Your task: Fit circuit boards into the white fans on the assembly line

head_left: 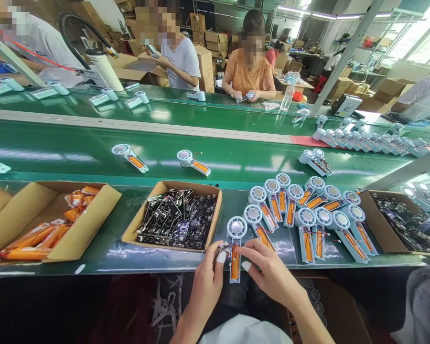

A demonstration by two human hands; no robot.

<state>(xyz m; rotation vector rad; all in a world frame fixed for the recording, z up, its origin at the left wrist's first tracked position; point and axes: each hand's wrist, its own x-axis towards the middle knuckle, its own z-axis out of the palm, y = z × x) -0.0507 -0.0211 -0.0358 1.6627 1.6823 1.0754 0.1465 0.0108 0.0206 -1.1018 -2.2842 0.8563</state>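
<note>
A small handheld fan (pixel 237 228), pale blue with a round head, lies with its handle over the table's front edge. In the handle's open shell sits an orange battery (pixel 235 267) with thin red wires. My left hand (pixel 206 279) is left of the handle, thumb and index finger pinching a small thin circuit board (pixel 220 249), seen nearly edge-on. From the right, my right hand (pixel 270 272) reaches over the handle. Its index fingertip touches the wires near the battery's upper end, and its thumb is apart from that finger, beside the handle.
Several similar fans (pixel 306 217) lie to the right. A cardboard box of black circuit boards (pixel 127 237) stands left of centre, a box of orange batteries (pixel 69 241) farther left, another box of boards (pixel 383 239) at right. Fans lie on the green belt (pixel 157 167); people sit beyond.
</note>
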